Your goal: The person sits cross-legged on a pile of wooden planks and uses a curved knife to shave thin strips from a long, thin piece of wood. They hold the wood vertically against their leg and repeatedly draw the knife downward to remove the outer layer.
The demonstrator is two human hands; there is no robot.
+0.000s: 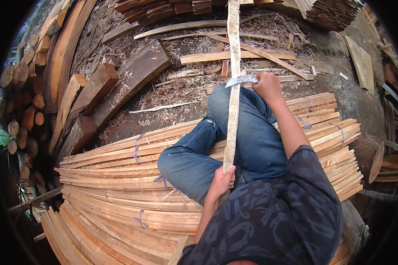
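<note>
A long, pale, rough-faced wooden strip (232, 119) runs lengthwise over my bent knee, from near my waist out past the top of the view. My left hand (224, 179) is closed round its near end, by my lap. In my right hand (268, 85) is a knife with a curved, whitish blade (242, 80); the fist hides its handle. The blade lies crosswise over the strip just above my knee, its tip pointing left. Whether the edge bites into the wood cannot be made out.
Under and around my legs lie bundles of sawn strips (128, 181) with purple ties. Thick beams (132, 75) and stacked round logs (24, 110) stand at left. Shavings and loose slats (234, 56) cover the ground ahead. A cut log (376, 161) is at right.
</note>
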